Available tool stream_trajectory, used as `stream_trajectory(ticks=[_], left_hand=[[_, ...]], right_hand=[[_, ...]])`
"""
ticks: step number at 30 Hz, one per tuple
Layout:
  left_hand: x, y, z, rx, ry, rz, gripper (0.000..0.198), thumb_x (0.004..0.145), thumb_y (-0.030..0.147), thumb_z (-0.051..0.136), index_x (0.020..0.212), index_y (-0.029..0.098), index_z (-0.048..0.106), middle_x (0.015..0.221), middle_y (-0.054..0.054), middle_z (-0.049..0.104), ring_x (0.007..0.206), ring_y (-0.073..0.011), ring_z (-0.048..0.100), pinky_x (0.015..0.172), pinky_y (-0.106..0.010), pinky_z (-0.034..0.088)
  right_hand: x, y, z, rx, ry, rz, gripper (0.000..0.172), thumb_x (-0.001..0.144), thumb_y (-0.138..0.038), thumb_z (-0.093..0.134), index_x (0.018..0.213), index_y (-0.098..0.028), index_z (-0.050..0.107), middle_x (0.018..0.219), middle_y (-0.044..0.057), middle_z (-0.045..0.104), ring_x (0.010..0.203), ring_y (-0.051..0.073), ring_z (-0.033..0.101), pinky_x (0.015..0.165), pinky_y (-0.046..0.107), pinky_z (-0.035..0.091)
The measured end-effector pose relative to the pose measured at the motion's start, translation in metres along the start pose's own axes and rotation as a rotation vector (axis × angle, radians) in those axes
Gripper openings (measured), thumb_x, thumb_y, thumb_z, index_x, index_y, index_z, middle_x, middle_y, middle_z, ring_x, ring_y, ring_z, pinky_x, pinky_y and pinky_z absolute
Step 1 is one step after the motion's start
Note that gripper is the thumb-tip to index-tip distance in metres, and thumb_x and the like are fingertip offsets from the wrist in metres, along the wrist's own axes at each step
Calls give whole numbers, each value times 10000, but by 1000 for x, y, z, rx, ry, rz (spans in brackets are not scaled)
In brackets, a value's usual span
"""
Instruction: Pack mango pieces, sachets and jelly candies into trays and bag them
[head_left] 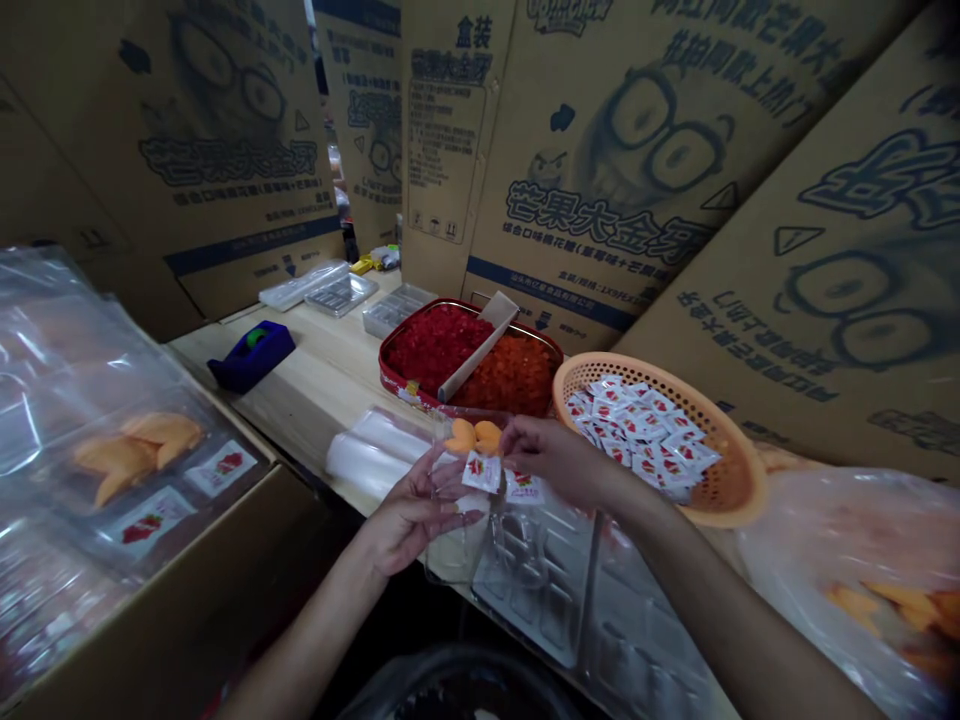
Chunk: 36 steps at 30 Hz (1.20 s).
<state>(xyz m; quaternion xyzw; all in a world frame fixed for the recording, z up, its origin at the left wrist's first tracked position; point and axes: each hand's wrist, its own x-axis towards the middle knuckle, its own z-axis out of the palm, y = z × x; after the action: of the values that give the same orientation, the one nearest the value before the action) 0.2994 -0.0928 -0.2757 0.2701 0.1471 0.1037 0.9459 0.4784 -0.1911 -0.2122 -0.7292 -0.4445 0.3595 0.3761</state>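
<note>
My left hand [411, 518] holds a clear plastic tray [442, 425] from its left and underside, fingers wrapped around it. Inside lie two orange fortune-cookie-shaped pieces [474, 436]. A small white sachet [481, 472] with a red print sits below them, and a second white sachet [523, 488] shows beside it, under my right hand [553, 458]. The fingers of that hand are curled together at the tray's right side; what is between them is hidden. Clear empty moulded trays [534, 580] lie just below both hands.
An orange basket [731, 465] of sachets stands right, beside a red-rimmed tin [388, 375] of red and orange bits. Left are a blue tape dispenser [255, 358] and a carton [172, 590] of packed trays. Tall cardboard boxes [555, 130] wall the back. A plastic bag [825, 530] lies right.
</note>
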Motion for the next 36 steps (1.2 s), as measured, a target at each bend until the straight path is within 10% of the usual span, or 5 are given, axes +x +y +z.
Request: stream_trajectory(ticks=[12,18,26,31,36], left_hand=[[1,-5,-1,-14,-80,26,716,641,-65,578,1233,310,428,1266,-48,507,1120,-250,513,948,-489,372],[-2,-5,5,-24,20,67,760,617,-67,610,1248,311,418,1132,-17,593,971,-200,597,911,-456,426],[-17,7,-2,-65,69,104,784,651,-52,579,1312,290,334,1228,-60,548,1011,-227,586,945,-483,394],[-30,21,-16,-115,131,172,787,678,-27,543,1351,284,277,1299,-81,494,1085,-280,542,975,-528,349],[-34,32,-31,-143,230,218,841,690,-8,543,1385,312,192,1290,-78,508,1093,-269,539,980,-514,352]], right_hand=[[6,-10,37,113,303,-71,100,696,-207,501,791,-186,524,716,-18,553,633,112,501,564,230,392],[-2,-11,64,-233,493,-118,29,735,-172,474,739,-195,457,688,-12,540,620,130,502,564,246,363],[-4,-27,64,-430,423,-214,111,761,-279,557,775,-183,503,747,15,575,682,151,512,604,255,360],[62,-40,21,-461,432,-311,91,833,-247,455,811,-190,523,815,7,603,744,122,546,661,224,394],[171,-45,0,-948,108,-171,175,811,-117,462,922,-179,582,969,46,633,909,140,570,741,225,397]])
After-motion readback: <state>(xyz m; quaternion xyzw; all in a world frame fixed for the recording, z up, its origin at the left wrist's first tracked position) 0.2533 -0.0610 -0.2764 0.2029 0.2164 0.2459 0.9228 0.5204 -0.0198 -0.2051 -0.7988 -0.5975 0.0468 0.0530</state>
